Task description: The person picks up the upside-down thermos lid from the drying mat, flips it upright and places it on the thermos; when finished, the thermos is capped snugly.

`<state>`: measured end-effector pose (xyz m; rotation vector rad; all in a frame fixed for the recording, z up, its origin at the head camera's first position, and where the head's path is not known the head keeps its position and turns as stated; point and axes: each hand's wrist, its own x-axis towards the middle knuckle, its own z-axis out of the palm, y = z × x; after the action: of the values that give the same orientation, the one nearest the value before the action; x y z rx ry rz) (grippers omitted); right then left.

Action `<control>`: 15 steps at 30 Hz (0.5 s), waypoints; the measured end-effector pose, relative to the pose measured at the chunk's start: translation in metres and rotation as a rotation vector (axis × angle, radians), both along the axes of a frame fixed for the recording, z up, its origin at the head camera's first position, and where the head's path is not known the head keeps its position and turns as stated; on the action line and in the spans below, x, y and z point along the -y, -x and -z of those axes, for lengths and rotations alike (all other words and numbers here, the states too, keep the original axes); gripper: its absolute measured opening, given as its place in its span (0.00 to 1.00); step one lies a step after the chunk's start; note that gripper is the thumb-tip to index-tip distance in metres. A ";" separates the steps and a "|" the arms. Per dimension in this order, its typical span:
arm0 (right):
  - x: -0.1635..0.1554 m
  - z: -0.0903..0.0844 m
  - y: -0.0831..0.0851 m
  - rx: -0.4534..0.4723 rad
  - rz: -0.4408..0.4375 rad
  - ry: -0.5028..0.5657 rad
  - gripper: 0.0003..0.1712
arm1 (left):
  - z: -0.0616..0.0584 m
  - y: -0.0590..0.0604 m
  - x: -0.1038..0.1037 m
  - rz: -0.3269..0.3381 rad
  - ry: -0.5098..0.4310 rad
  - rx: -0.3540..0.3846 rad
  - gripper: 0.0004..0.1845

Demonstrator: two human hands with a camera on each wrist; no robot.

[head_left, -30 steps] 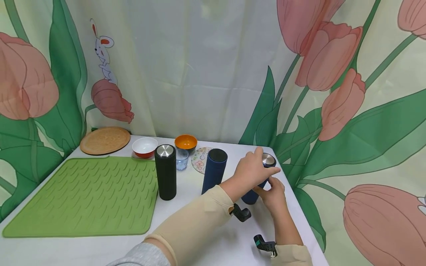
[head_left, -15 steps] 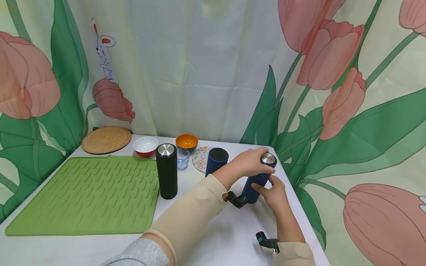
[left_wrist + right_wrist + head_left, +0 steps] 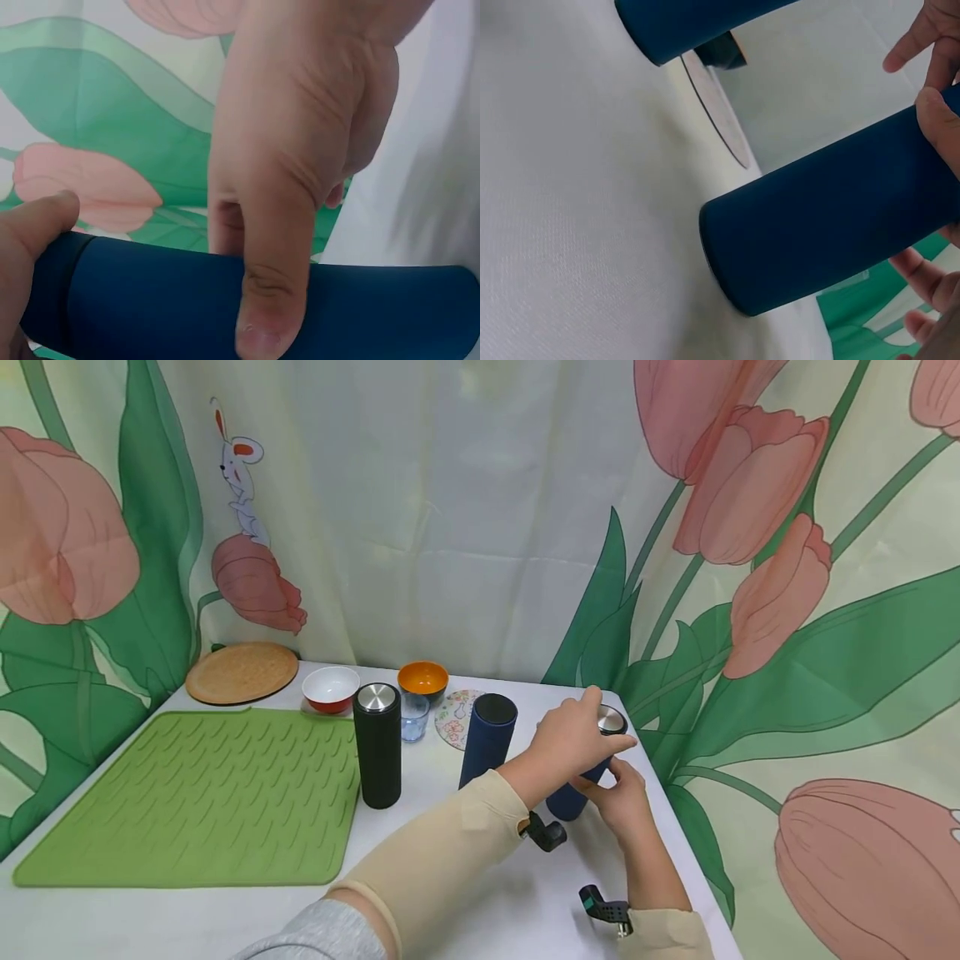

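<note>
While the right hand (image 3: 617,793) wraps its fingers round the lower body of the navy flask (image 3: 572,795), the left hand (image 3: 573,737) curls over the flask's upper end by the steel cap (image 3: 612,720); one hand apparently braces the body so the other can work the top. Flask sits tilted toward 1 o'clock at the table's (image 3: 480,893) right edge, at 3 o'clock from the open navy tumbler (image 3: 487,739); black flask (image 3: 377,746) and green mat (image 3: 187,797) lie untouched toward 9 o'clock.
</note>
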<state>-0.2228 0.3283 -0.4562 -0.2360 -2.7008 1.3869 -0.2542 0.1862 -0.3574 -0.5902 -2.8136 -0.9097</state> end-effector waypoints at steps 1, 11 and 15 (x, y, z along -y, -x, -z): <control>0.000 -0.001 0.000 0.000 0.001 0.002 0.37 | 0.000 0.001 0.001 0.019 0.002 -0.007 0.34; -0.003 -0.002 0.002 0.007 -0.009 -0.004 0.40 | -0.006 0.010 0.008 0.147 -0.004 0.043 0.35; -0.002 0.003 -0.001 0.040 -0.002 0.031 0.42 | 0.000 0.002 0.004 0.103 -0.016 0.078 0.38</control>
<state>-0.2217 0.3304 -0.4591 -0.2661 -2.7136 1.4406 -0.2561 0.1821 -0.3575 -0.7194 -2.8647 -0.9935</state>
